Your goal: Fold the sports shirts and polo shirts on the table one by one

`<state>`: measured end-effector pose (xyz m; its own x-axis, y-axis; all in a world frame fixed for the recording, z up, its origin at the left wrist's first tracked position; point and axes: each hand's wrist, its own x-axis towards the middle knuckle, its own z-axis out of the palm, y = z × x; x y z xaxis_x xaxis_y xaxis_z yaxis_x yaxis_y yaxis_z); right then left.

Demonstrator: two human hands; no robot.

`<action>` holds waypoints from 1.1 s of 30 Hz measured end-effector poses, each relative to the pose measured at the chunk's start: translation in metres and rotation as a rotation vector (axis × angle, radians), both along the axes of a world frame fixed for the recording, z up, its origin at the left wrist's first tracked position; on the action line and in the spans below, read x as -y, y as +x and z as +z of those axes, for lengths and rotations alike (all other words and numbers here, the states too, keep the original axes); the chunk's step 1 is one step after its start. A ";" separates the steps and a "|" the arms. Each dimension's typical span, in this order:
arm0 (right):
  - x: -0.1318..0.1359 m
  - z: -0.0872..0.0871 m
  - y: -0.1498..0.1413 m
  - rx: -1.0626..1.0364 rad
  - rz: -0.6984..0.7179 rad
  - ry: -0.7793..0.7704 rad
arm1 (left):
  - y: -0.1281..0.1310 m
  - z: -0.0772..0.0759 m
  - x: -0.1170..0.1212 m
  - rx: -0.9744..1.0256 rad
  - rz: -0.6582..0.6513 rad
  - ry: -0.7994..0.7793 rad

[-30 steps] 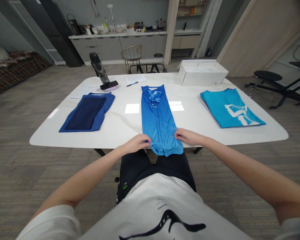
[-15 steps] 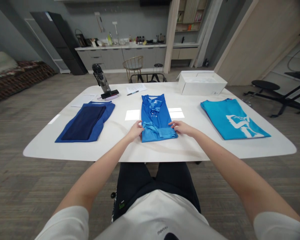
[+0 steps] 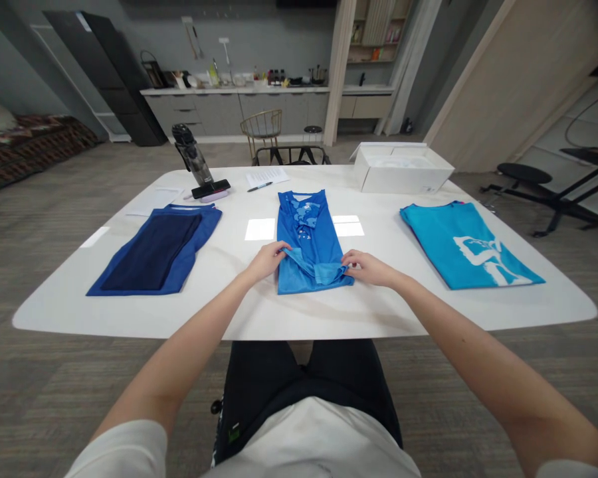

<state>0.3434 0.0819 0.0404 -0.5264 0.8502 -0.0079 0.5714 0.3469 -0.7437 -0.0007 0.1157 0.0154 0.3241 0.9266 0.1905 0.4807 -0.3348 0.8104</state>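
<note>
A bright blue shirt (image 3: 309,242) lies lengthwise in the middle of the white table (image 3: 299,312), its near end folded up over itself. My left hand (image 3: 266,260) pinches the left corner of that folded-up hem. My right hand (image 3: 366,267) pinches the right corner of the same hem. Both hands rest low on the cloth, fingers closed on the fabric.
A folded navy shirt (image 3: 157,247) lies at the left, a turquoise shirt with a white print (image 3: 471,242) at the right. A white open box (image 3: 403,169), a dark bottle (image 3: 192,156), a phone (image 3: 210,189), papers and a pen sit at the far side. Chairs stand beyond the table.
The shirt's near end hung over the table edge a second ago; both hands have lifted it and folded it forward onto the shirt. The view has also tilted up.
</note>
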 end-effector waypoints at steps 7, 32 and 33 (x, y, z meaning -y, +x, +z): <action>-0.029 0.015 -0.018 -0.405 -0.308 -0.318 | -0.003 0.033 -0.011 0.430 -0.093 -0.540; -0.076 -0.029 -0.024 -0.103 -0.642 -0.169 | 0.021 -0.003 -0.045 0.576 0.465 -0.548; -0.079 -0.031 -0.024 -0.007 -0.654 -0.139 | 0.019 -0.008 -0.047 0.487 0.505 -0.527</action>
